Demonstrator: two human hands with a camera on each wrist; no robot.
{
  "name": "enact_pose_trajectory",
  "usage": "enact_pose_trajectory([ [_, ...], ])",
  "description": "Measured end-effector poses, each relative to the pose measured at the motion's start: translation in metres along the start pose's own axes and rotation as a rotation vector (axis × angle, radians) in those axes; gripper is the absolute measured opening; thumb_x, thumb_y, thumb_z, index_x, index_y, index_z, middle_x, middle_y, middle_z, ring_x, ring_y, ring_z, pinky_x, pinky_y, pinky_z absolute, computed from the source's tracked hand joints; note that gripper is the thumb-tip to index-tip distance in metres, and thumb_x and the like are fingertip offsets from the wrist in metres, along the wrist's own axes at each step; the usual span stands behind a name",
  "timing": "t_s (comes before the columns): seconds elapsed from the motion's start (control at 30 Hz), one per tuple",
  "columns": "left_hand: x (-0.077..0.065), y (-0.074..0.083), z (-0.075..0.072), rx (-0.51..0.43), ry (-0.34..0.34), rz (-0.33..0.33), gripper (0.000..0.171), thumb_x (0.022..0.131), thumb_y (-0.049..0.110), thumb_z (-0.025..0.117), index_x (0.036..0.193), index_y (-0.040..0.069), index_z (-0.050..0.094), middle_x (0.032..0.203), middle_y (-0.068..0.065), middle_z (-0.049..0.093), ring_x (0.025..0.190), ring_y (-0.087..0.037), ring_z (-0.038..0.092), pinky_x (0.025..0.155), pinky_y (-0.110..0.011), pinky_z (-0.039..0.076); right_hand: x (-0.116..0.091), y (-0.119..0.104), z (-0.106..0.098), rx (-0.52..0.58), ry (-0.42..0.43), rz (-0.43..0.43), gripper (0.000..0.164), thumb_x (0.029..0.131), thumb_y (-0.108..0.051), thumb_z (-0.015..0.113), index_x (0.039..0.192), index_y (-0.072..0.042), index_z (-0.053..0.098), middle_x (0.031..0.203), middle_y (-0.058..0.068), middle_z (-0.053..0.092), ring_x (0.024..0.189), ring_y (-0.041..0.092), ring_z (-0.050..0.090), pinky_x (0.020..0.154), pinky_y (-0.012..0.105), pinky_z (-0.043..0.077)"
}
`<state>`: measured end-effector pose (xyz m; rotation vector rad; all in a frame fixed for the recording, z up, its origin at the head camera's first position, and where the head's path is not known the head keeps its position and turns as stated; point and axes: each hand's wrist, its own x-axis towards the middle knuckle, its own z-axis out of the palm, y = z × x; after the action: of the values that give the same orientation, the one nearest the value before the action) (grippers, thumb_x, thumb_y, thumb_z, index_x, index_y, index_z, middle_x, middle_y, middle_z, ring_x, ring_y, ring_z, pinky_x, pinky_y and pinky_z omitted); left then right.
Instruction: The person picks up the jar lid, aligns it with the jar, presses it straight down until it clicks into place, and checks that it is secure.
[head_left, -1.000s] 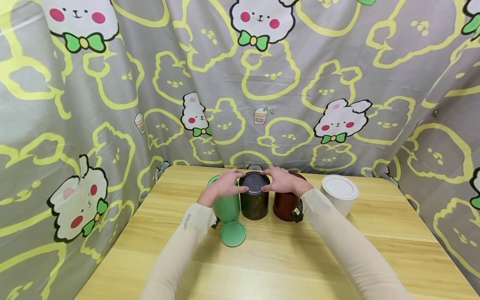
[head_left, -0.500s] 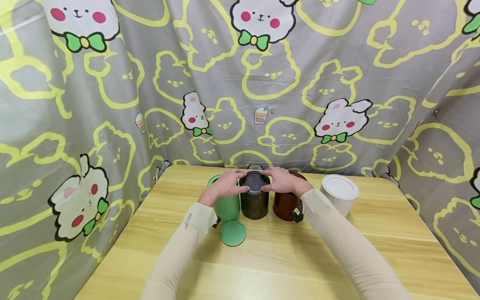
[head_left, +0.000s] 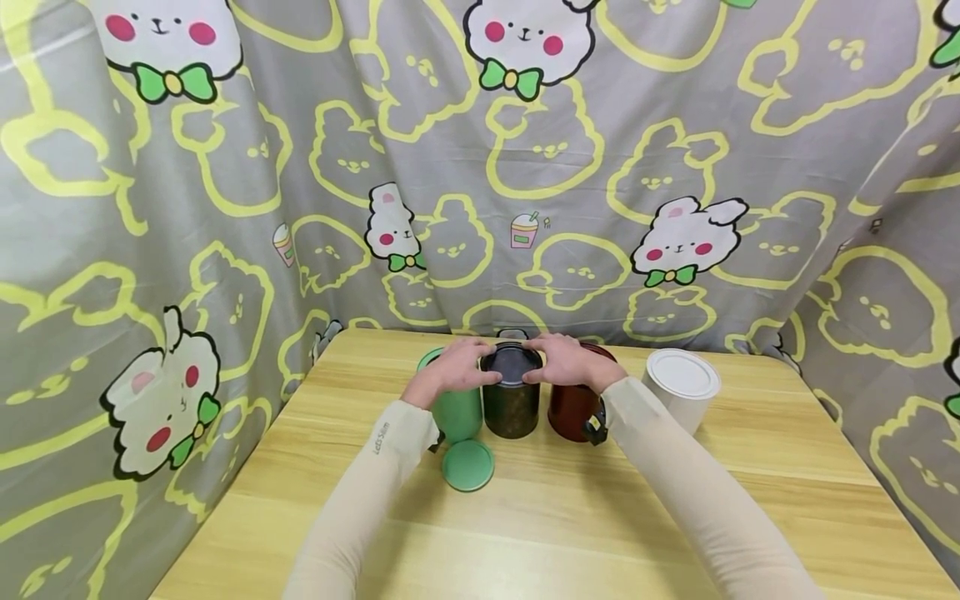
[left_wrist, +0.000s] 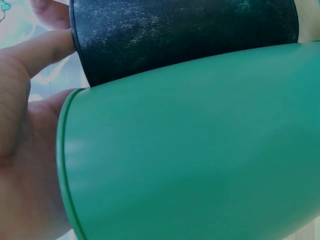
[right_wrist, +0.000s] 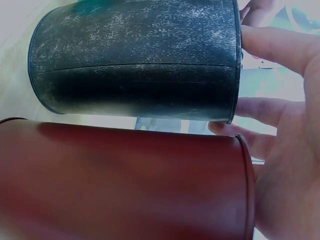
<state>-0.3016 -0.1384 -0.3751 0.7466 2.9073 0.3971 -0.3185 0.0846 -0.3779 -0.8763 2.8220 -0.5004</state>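
A black canister (head_left: 512, 414) with a mottled surface stands upright on the table, its dark lid (head_left: 512, 365) on top. My left hand (head_left: 459, 367) grips the lid's edge from the left, thumb in front and fingers behind. From the right, my right hand (head_left: 564, 363) holds the same rim in a mirrored grip. Close by on the left is a green canister (left_wrist: 175, 150), under my left wrist; a red canister (right_wrist: 125, 180) stands on the right, partly covered by my right hand. Both thumb tips meet the black rim in the wrist views.
A round green lid (head_left: 467, 465) lies flat in front of the green canister. Farther right stands a white canister (head_left: 680, 404) with a white lid, partly behind my right forearm. A patterned grey curtain (head_left: 555, 275) hangs behind the wooden table (head_left: 510, 542).
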Motion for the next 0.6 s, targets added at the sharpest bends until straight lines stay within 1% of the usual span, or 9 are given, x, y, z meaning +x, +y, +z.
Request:
enact_pose_trajectory([
  [0.23, 0.0008, 0.0015, -0.0025, 0.026, -0.02, -0.012, 0.061, 0.09, 0.042, 0.059, 0.14, 0.009, 0.047, 0.141, -0.012, 0.043, 0.131, -0.032, 0.036, 0.104, -0.047, 0.028, 0.0015, -0.0011, 0.0003, 0.005, -0.011, 0.014, 0.068, 0.084, -0.042, 0.065, 0.14, -0.007, 0.047, 0.139, 0.019, 0.043, 0.126, 0.041, 0.037, 0.102, 0.057, 0.025],
  [0.33, 0.0022, 0.0027, -0.0044, 0.033, -0.031, -0.022, 0.061, 0.09, 0.043, 0.06, 0.14, 0.009, 0.047, 0.14, -0.011, 0.045, 0.129, -0.031, 0.039, 0.103, -0.048, 0.03, 0.0022, -0.0014, -0.0002, -0.006, -0.015, 0.018, 0.067, 0.084, -0.042, 0.065, 0.14, -0.008, 0.047, 0.139, 0.019, 0.044, 0.125, 0.041, 0.038, 0.1, 0.057, 0.027],
  [0.53, 0.0048, 0.0066, -0.0086, 0.014, -0.061, -0.046, 0.06, 0.089, 0.041, 0.062, 0.139, 0.01, 0.049, 0.138, -0.009, 0.049, 0.126, -0.029, 0.044, 0.1, -0.046, 0.034, 0.0024, -0.0048, -0.0024, -0.014, -0.025, 0.03, 0.068, 0.083, -0.041, 0.066, 0.139, -0.007, 0.048, 0.138, 0.019, 0.045, 0.124, 0.039, 0.041, 0.098, 0.057, 0.03],
  [0.6, 0.0056, 0.0075, -0.0088, 0.036, -0.073, -0.049, 0.06, 0.089, 0.041, 0.062, 0.139, 0.011, 0.049, 0.136, -0.008, 0.05, 0.124, -0.027, 0.046, 0.099, -0.044, 0.036, 0.0021, -0.0057, -0.0031, -0.013, -0.032, 0.034, 0.067, 0.083, -0.041, 0.066, 0.139, -0.007, 0.048, 0.137, 0.018, 0.045, 0.123, 0.039, 0.042, 0.097, 0.057, 0.031],
])
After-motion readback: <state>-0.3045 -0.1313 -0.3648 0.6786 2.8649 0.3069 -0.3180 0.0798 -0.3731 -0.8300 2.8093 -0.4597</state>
